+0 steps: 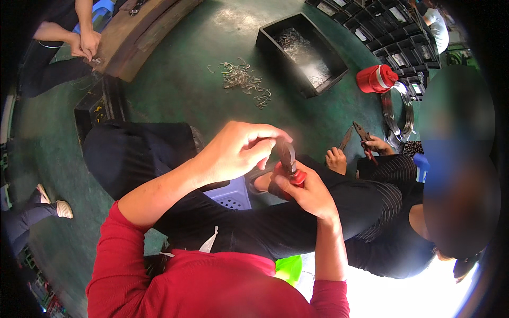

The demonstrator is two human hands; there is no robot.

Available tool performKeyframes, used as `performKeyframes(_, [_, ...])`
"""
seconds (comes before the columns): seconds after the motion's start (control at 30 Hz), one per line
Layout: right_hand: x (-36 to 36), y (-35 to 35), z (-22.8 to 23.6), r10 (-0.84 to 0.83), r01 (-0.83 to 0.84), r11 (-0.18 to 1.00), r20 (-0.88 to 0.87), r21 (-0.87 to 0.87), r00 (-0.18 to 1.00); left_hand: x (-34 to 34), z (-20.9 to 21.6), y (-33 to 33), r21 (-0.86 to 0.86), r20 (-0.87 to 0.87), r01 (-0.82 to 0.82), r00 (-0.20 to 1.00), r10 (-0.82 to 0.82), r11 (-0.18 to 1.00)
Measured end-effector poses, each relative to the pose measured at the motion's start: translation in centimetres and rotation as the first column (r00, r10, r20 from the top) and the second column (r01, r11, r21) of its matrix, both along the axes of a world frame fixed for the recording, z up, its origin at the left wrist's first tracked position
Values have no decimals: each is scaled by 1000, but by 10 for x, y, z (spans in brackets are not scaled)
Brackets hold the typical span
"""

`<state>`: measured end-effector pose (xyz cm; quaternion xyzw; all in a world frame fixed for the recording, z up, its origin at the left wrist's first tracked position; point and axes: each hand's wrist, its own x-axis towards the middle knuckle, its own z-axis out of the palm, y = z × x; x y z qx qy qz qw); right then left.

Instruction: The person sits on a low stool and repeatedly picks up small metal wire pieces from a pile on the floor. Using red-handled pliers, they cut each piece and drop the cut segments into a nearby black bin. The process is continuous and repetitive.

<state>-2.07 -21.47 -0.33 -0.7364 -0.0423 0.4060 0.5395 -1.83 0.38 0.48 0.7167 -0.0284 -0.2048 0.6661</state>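
Note:
My right hand (312, 195) is wrapped round the red handles of a pair of pliers (288, 159), whose dark metal jaws point up and away from me. Close beside the jaws is my left hand (239, 151), its thumb and curled fingers drawn together and the forefinger bent over toward the jaw tips. Whatever the left fingers pinch is too small to make out. Glare on the jaws hides whether anything sits between them. Both hands hover above my dark-trousered legs.
Bent wire pieces (241, 77) lie piled on the green floor, near a black crate (302, 53) with more inside. A red jug (376, 78) stands by a wire coil (397, 116). At right a co-worker holds pliers (362, 131); another person's hands (85, 45) work at upper left.

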Motion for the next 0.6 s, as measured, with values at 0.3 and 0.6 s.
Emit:
performKeyframes(0.3, [1, 1, 4, 6, -6, 1000, -16, -5, 1000, 0, -2, -2, -21, 62, -35, 997, 36, 999])
performKeyframes(0.6, [-1, -1, 2, -1, 1, 999, -14, -36, 1000, -1, -5, -1, -23, 31, -14, 999, 15, 1000])
